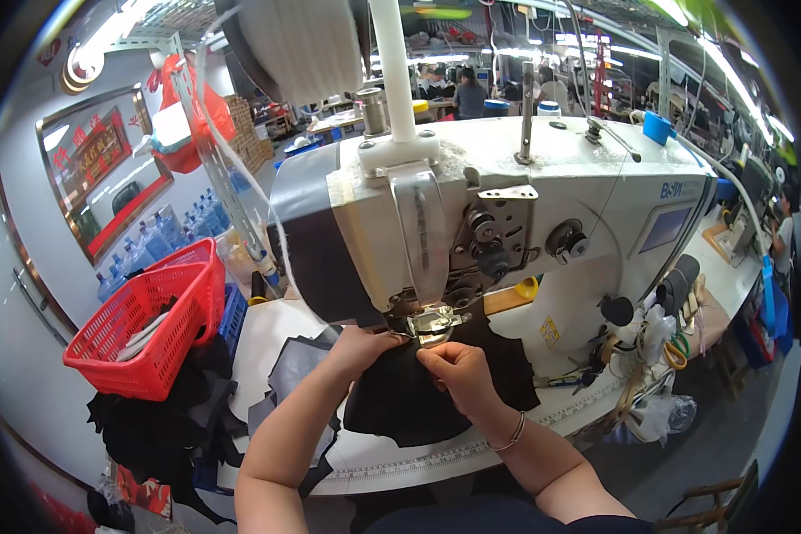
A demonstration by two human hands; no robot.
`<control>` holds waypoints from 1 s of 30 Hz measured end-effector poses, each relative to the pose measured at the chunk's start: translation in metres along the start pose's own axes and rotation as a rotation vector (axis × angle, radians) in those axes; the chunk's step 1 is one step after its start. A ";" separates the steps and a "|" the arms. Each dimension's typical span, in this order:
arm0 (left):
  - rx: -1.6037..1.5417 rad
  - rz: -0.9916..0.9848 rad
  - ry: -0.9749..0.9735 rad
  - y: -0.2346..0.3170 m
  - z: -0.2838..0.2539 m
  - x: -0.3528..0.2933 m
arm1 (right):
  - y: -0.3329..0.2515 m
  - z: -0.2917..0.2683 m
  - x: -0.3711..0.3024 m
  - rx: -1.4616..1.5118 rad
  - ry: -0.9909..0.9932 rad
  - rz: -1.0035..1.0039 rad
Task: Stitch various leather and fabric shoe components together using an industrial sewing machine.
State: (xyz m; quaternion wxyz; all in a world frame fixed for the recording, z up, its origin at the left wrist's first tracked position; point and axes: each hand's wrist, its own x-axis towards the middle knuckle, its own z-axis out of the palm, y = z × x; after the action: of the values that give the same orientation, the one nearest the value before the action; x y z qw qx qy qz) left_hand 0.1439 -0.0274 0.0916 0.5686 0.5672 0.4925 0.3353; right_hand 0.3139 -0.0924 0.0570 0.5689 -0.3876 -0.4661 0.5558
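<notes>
A black leather-like piece [399, 411] lies under the presser foot [434, 325] of a large white sewing machine [329, 240]. Just left of the foot, my left hand [362, 350] grips the piece near its upper edge; some of its fingers are hidden. My right hand [463, 374] pinches the same piece close to the front of the foot, thumb and forefinger together. More black material spreads to the right behind my right hand. The needle's tip is too small to make out. A bracelet [511, 434] circles my right wrist.
Grey and black cut pieces [295, 372] lie left of my left forearm. A red basket [142, 334] stands further left, above hanging black scraps [165, 427]. Scissors with yellow handles [675, 354] and bundled bags are at the right. A ruler strip [392, 465] runs along the front edge.
</notes>
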 end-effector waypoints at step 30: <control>-0.845 0.158 -0.007 -0.145 0.045 -0.080 | -0.001 -0.068 -0.051 -0.673 -0.393 0.028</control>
State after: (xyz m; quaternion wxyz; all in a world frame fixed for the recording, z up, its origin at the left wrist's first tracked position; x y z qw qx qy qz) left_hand 0.1373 -0.1356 -0.0409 0.7251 0.3218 0.2650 0.5482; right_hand 0.3820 -0.1375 0.0346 0.3022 -0.4450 -0.7171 0.4431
